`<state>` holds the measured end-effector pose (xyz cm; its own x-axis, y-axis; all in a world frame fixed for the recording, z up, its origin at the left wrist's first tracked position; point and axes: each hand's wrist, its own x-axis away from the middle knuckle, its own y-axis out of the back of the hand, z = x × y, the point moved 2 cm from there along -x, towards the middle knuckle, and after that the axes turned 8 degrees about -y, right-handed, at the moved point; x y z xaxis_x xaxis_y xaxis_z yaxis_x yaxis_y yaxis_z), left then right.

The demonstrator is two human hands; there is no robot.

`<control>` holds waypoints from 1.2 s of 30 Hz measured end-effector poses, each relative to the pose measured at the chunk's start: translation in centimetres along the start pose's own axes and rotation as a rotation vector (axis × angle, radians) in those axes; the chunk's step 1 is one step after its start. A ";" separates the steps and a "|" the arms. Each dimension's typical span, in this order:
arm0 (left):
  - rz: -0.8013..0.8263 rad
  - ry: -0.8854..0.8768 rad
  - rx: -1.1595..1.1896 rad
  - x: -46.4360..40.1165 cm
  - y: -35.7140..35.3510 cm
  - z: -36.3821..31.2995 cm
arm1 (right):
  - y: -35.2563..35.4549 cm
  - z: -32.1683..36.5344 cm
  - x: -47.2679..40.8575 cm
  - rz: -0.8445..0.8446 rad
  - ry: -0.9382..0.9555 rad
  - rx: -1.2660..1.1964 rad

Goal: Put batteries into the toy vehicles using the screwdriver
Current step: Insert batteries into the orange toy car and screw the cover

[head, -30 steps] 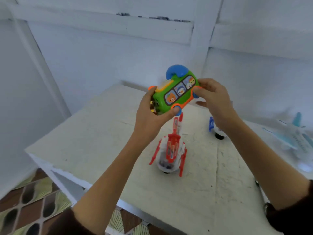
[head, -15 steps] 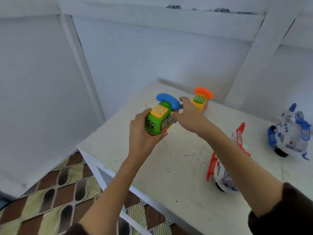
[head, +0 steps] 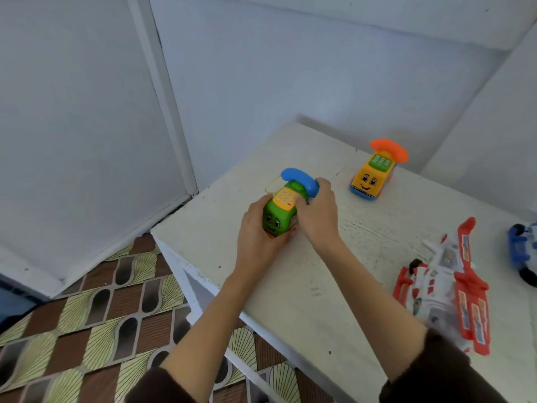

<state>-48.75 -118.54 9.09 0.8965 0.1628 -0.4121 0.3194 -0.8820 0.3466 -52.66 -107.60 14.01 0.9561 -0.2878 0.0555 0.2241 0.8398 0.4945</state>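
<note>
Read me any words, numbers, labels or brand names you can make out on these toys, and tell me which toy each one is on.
No text is readable.
Green phone bus, gripped by the left hand and right hand: yellow keypad marks, too small to read.
Yellow phone bus: green keypad marks, too small.
Red and white helicopter: blade and body stickers, blurred.
Blue and white toy: mostly out of frame, nothing legible.

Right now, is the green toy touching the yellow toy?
Apart. The head view shows bare table between the green toy and the yellow toy.
</note>
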 end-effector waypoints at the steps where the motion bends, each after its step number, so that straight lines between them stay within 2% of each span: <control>1: 0.008 0.007 0.010 -0.2 0.0 0.0 | 0.0 0.0 -0.3 0.002 -0.001 -0.015; 13: 0.011 0.007 0.024 -2.5 -0.9 0.7 | 0.3 0.3 -2.5 0.090 -0.060 -0.270; 18: 0.037 0.016 0.012 -2.5 -1.0 0.9 | 0.6 0.3 -2.3 0.065 -0.047 -0.167; 23: 0.078 0.085 0.040 -2.1 -0.2 0.9 | 2.1 2.8 0.3 -0.110 0.137 -0.067; 26: -0.007 0.096 0.060 -1.2 0.5 0.2 | 3.5 4.7 2.6 -0.048 0.212 -0.125; 30: -0.091 0.040 0.120 0.4 0.3 -3.4 | 7.1 6.0 5.5 -0.006 0.314 -0.173; 36: -0.057 -0.194 0.278 3.2 -4.3 -14.2 | 16.9 3.0 8.0 -0.106 0.341 -0.160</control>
<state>-42.86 -107.95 18.25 0.7959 0.1515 -0.5862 0.2473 -0.9651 0.0863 -41.81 -97.10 25.45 0.9278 -0.2301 -0.2937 0.3262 0.8824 0.3390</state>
